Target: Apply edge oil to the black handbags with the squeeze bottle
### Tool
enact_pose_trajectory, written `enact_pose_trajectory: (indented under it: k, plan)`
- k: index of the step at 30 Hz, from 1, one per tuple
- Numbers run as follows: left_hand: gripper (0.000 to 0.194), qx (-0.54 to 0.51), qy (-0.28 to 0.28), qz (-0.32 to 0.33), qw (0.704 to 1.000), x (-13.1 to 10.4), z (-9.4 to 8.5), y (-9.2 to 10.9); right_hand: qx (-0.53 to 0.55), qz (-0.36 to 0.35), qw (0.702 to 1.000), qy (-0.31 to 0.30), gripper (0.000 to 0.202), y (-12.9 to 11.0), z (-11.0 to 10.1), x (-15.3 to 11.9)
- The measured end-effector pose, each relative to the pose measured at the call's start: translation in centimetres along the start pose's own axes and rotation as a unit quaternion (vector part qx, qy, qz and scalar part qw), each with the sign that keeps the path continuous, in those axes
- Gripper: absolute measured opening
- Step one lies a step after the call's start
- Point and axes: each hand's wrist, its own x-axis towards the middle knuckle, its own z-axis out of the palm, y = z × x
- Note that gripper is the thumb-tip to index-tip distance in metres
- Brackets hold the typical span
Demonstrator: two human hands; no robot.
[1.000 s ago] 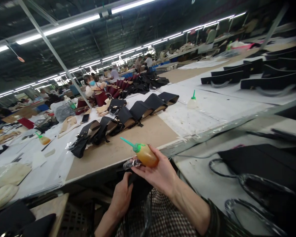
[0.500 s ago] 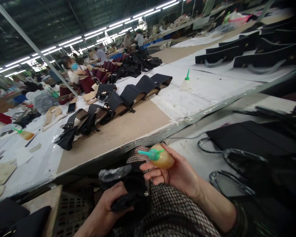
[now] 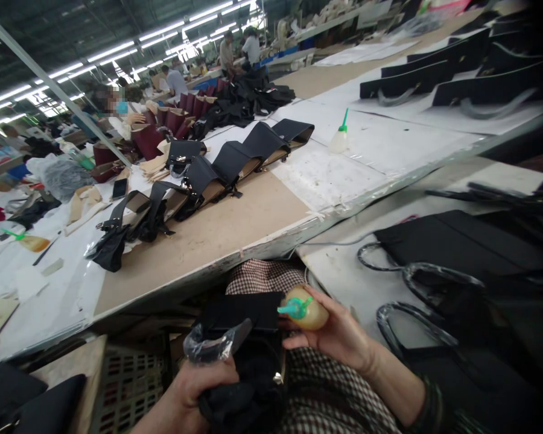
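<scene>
My left hand (image 3: 208, 386) is wrapped round a black bag (image 3: 244, 313) on my lap, close to its handle, which is covered in clear plastic. Some of the fingers are hidden by the black material. To the right of the bag, my right hand (image 3: 337, 331) grips a squeeze bottle (image 3: 311, 310) of yellowish liquid. Its green nozzle points left, over the bag's right edge. A small metal piece shines on the bag's right side.
Several black bag pieces (image 3: 228, 163) stand in a row on the worktable (image 3: 208, 259). A second glue bottle (image 3: 339, 140) stands behind. Black bags (image 3: 461, 241) with wrapped handles lie at right; a crate (image 3: 129, 386) is lower left.
The black bag has turned and risen, so more of its flat top and wrapped handle shows. My right hand and the bottle have moved slightly right and down. The view has shifted a little.
</scene>
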Motion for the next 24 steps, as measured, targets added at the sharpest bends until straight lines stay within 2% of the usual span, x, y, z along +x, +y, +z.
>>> enact_pose_trajectory:
  k: [4,7,11,14,17,21,24]
  plan:
    - [0.025,0.008,-0.022,-0.023,0.999,0.3,0.1,-0.1,0.007,0.066,0.998,-0.019,0.041,1.1,-0.5,0.4]
    - [0.017,-0.009,-0.041,-0.083,0.996,0.4,0.3,-0.2,0.025,0.097,0.994,-0.041,0.052,2.4,0.0,0.1]
    - [0.004,-0.019,-0.012,-0.137,0.990,0.3,0.9,-0.6,0.059,0.107,0.989,-0.084,0.061,3.3,1.5,-0.2]
    - [0.010,-0.007,-0.014,-0.124,0.992,0.4,1.0,-0.5,0.069,0.105,0.986,-0.108,0.061,3.1,2.6,-0.7]
    - [0.016,0.002,-0.049,-0.082,0.995,0.9,0.9,-0.1,0.025,0.093,0.991,-0.090,0.057,2.6,3.5,-1.6]
    - [0.014,0.101,-0.083,0.014,0.991,1.4,0.6,0.0,-0.047,0.021,0.997,-0.058,0.046,2.2,4.4,-3.1]
    - [0.015,0.166,-0.126,0.041,0.977,1.4,0.4,-0.4,-0.061,0.000,0.996,-0.059,0.044,2.1,4.5,-3.7]
